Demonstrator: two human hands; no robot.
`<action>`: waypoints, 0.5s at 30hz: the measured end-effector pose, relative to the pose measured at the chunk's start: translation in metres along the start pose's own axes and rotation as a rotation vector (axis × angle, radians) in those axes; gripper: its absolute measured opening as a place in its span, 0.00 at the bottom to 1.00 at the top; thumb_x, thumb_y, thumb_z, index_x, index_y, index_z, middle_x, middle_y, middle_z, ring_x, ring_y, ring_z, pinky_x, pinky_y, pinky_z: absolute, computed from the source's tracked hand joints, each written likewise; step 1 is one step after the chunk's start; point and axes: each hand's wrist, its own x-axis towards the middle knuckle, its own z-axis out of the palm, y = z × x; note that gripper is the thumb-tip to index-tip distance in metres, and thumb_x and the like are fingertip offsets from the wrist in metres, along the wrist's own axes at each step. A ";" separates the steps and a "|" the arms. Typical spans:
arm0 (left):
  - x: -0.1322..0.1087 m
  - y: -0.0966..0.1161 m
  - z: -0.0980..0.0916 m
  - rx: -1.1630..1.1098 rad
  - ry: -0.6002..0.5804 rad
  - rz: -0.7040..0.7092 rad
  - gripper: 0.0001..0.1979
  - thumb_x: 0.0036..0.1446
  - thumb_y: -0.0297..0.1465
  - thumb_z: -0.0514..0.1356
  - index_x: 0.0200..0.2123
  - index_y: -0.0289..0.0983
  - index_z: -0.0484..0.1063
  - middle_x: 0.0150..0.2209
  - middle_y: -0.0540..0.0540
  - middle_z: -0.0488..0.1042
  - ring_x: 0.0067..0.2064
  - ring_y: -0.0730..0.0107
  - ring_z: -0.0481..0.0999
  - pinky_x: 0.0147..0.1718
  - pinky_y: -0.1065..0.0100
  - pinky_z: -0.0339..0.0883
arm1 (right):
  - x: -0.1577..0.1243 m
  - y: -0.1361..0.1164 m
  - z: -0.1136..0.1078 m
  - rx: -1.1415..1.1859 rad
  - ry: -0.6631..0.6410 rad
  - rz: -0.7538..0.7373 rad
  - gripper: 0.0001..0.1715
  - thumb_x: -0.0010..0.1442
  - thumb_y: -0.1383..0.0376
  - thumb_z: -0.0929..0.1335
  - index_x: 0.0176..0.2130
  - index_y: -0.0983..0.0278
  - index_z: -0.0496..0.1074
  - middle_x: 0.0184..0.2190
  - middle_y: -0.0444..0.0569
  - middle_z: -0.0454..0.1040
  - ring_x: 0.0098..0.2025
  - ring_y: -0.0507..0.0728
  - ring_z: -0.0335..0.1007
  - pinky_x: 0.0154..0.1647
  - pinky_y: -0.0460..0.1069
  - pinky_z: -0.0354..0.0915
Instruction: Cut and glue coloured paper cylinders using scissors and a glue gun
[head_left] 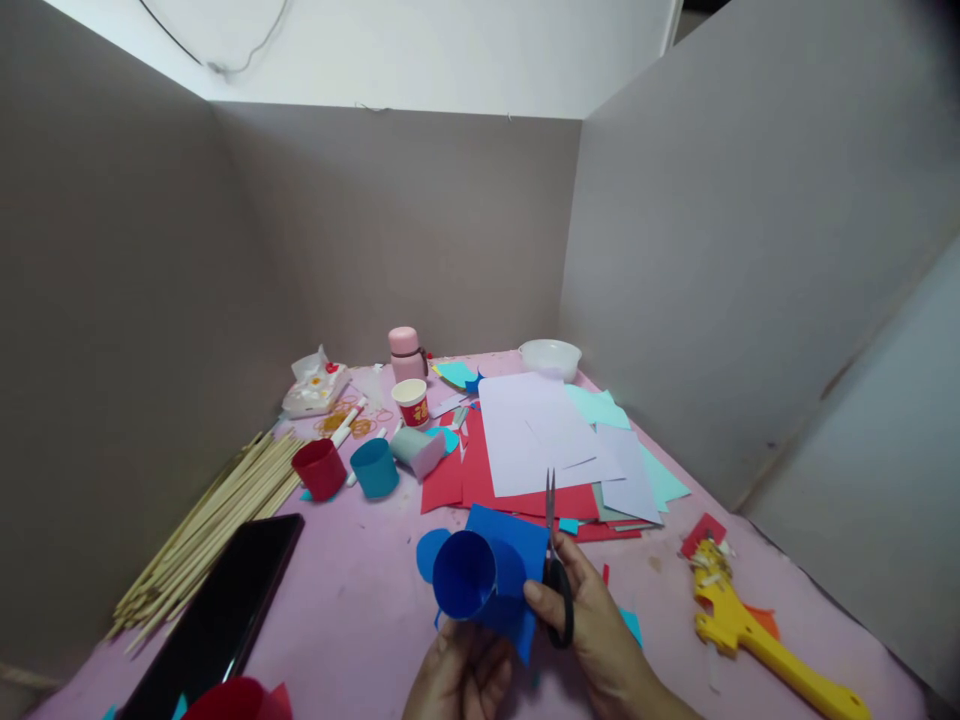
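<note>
A rolled blue paper tube [463, 578] with a flat blue sheet [517, 540] behind it is held low over the front of the table. My left hand [461, 675] grips the tube from below, its fingers curled. In my right hand [596, 625] is a pair of scissors [551, 520] with black handles, blades pointing away from me and nearly together. The right thumb also presses on the blue paper. A rounded blue paper piece [431, 553] shows just left of the tube's mouth.
Left of centre stand a red paper ring [319, 470], a teal ring [374, 468] and a grey paper tube [417, 452]. Bamboo sticks [217, 520] and a phone [217, 610] lie left. Coloured sheets [547, 435] are stacked behind; a yellow glue gun [757, 635] lies right.
</note>
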 end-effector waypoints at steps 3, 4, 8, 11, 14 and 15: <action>0.002 0.002 -0.001 -0.008 0.024 0.013 0.12 0.41 0.20 0.69 0.31 0.35 0.73 0.21 0.49 0.79 0.22 0.68 0.80 0.22 0.75 0.74 | -0.001 0.003 -0.002 -0.043 0.038 -0.015 0.28 0.45 0.54 0.77 0.42 0.60 0.66 0.28 0.41 0.75 0.31 0.54 0.71 0.37 0.47 0.65; 0.003 0.005 -0.002 -0.014 0.033 0.025 0.12 0.43 0.20 0.68 0.32 0.34 0.73 0.22 0.48 0.80 0.23 0.68 0.80 0.23 0.74 0.75 | -0.001 0.004 -0.003 -0.079 0.061 -0.028 0.27 0.47 0.54 0.76 0.41 0.60 0.66 0.27 0.40 0.73 0.30 0.53 0.69 0.35 0.46 0.64; 0.007 0.021 -0.006 -0.055 0.070 0.114 0.10 0.49 0.17 0.62 0.35 0.33 0.74 0.24 0.47 0.80 0.25 0.69 0.81 0.27 0.74 0.76 | -0.004 0.006 -0.007 -0.309 0.056 -0.058 0.20 0.54 0.53 0.71 0.42 0.61 0.67 0.30 0.44 0.70 0.28 0.51 0.65 0.28 0.44 0.61; 0.008 0.032 -0.009 -0.084 0.096 0.189 0.12 0.50 0.15 0.59 0.36 0.33 0.74 0.23 0.48 0.80 0.27 0.68 0.82 0.30 0.74 0.76 | -0.008 0.010 -0.009 -0.522 -0.058 -0.070 0.19 0.54 0.59 0.70 0.45 0.60 0.67 0.37 0.48 0.70 0.31 0.53 0.66 0.30 0.45 0.62; 0.006 0.033 -0.010 -0.089 0.099 0.222 0.13 0.49 0.13 0.60 0.35 0.34 0.75 0.24 0.47 0.81 0.28 0.67 0.82 0.30 0.73 0.76 | -0.011 0.015 -0.010 -0.728 -0.139 -0.095 0.22 0.51 0.63 0.71 0.46 0.61 0.67 0.36 0.47 0.71 0.31 0.54 0.66 0.32 0.47 0.62; 0.006 0.032 -0.011 -0.083 0.097 0.233 0.14 0.48 0.13 0.60 0.34 0.35 0.75 0.25 0.47 0.81 0.29 0.67 0.81 0.31 0.73 0.76 | -0.011 0.016 -0.010 -0.776 -0.158 -0.106 0.23 0.50 0.63 0.71 0.46 0.61 0.67 0.35 0.48 0.71 0.32 0.55 0.66 0.33 0.47 0.63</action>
